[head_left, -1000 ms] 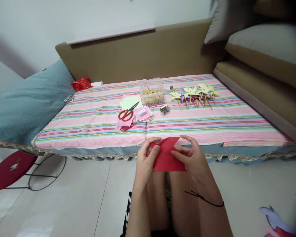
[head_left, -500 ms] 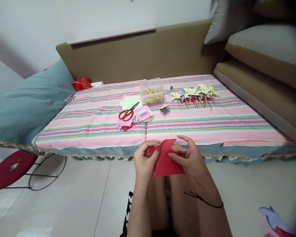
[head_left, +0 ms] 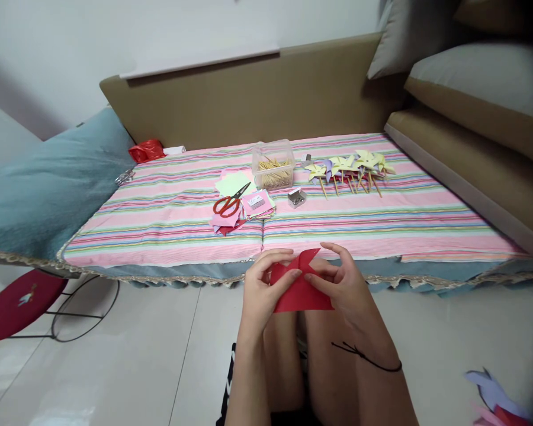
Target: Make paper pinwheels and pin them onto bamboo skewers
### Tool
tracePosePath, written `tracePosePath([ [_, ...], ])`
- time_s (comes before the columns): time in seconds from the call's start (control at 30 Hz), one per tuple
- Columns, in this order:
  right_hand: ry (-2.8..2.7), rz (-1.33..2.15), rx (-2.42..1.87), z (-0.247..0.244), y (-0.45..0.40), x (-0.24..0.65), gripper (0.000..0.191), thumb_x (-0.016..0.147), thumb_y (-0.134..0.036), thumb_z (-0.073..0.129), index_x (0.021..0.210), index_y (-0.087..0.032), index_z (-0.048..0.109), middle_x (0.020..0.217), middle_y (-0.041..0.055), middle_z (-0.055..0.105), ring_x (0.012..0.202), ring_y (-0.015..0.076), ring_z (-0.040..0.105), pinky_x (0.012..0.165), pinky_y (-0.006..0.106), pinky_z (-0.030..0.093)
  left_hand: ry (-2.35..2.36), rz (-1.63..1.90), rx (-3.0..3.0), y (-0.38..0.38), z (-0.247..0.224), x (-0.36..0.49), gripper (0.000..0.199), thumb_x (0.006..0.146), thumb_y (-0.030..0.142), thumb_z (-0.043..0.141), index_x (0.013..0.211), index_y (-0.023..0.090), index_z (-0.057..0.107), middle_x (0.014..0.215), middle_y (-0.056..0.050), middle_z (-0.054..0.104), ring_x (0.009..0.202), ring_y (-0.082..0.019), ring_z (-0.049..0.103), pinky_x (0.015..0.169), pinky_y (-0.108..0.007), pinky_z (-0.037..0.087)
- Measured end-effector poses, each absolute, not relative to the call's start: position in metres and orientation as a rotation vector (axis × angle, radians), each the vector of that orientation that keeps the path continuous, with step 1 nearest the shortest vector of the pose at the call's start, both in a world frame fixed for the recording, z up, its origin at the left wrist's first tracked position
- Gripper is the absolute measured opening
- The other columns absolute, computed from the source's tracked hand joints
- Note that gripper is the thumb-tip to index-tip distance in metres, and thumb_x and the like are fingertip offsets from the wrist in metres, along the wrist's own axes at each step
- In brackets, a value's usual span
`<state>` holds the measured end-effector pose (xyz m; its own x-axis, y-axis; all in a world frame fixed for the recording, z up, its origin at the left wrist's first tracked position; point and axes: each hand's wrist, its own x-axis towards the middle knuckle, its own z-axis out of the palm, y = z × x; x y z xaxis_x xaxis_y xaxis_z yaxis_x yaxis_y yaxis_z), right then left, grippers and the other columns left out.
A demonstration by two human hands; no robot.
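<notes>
A red sheet of paper (head_left: 302, 296), with cuts in from its corners, is held above my knees between both hands. My left hand (head_left: 264, 283) grips its left side, and the thumb presses a curled flap toward the middle. On the right side, my right hand (head_left: 337, 278) pinches the sheet near its centre with the thumb on top and the index finger raised. A pointed flap stands up between the hands. Part of the sheet is hidden behind my fingers.
On the striped cloth (head_left: 182, 222) ahead lie orange-handled scissors (head_left: 227, 204), paper squares (head_left: 234, 183), a clear box (head_left: 273, 165) of wooden sticks, a small box of pins (head_left: 296, 197) and several paper pinwheels (head_left: 344, 165). A red stool (head_left: 24, 305) stands at left. Paper pieces (head_left: 497, 393) show lower right.
My left thumb has moved right, bringing the curled left flap to the sheet's middle beside my right thumb. The right hand has barely moved.
</notes>
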<state>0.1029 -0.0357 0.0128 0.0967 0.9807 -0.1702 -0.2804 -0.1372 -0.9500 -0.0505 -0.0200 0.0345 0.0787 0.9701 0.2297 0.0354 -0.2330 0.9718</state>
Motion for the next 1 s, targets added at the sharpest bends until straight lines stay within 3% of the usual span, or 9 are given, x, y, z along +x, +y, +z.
tracePosePath([
  [0.3, -0.815, 1.371, -1.147, 0.0178, -0.0380, 0.1001, 0.076, 0.060, -0.038, 0.082, 0.122, -0.026, 0.040, 0.072, -0.0010, 0.072, 0.068, 0.0193, 0.067, 0.066, 0.030, 0.052, 1.236, 1.258, 1.499, -0.0216, 0.0357, -0.0467, 0.025, 0.071, 0.026, 0.076, 0.094, 0.019, 0.068, 0.095, -0.004, 0.070, 0.078, -0.015, 0.063, 0.078, -0.029, 0.049],
  [0.5, -0.823, 1.366, -1.125, 0.0127, -0.0356, 0.1036, 0.074, 0.060, -0.031, 0.083, 0.121, -0.025, 0.040, 0.070, -0.0020, 0.071, 0.064, 0.0170, 0.066, 0.063, 0.028, 0.050, 1.057, 1.205, 1.599, -0.0226, 0.0392, -0.0515, 0.034, 0.064, 0.020, 0.080, 0.096, 0.021, 0.070, 0.109, -0.008, 0.066, 0.099, -0.020, 0.063, 0.085, -0.032, 0.051],
  [1.0, -0.838, 1.380, -1.173, 0.0172, -0.0371, 0.1047, 0.077, 0.060, -0.036, 0.082, 0.123, -0.025, 0.039, 0.073, -0.0002, 0.071, 0.066, 0.0187, 0.066, 0.060, 0.027, 0.049, 0.969, 1.183, 1.644, -0.0211, 0.0399, -0.0551, 0.045, 0.058, 0.017, 0.084, 0.100, 0.024, 0.070, 0.105, -0.007, 0.068, 0.104, -0.022, 0.061, 0.089, -0.036, 0.050],
])
